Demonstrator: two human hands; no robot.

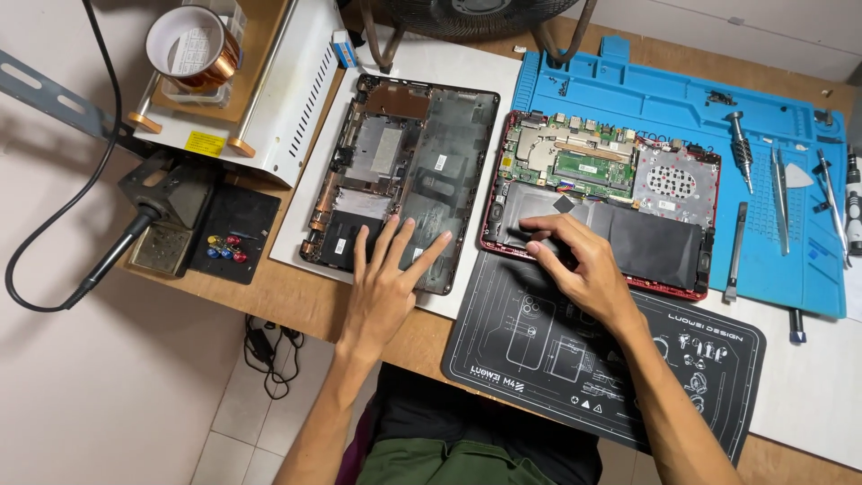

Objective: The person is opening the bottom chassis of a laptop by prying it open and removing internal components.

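The left hand (388, 286) lay flat, fingers spread, palm down on the near edge of one black cover (404, 175), gripping nothing. The right hand (575, 265) reached in from the right, fingers curled and pressed on the black battery (628, 235) inside one opened red laptop (597, 202), clasping nothing. Cover and laptop sat side by side on the table (296, 292), the cover on a white sheet (431, 67), the laptop across one blue mat (682, 99) and one black mat (539, 346). Five slim tools lay on the blue mat, including a screwdriver (742, 148). One tape roll (193, 47) stood far left.
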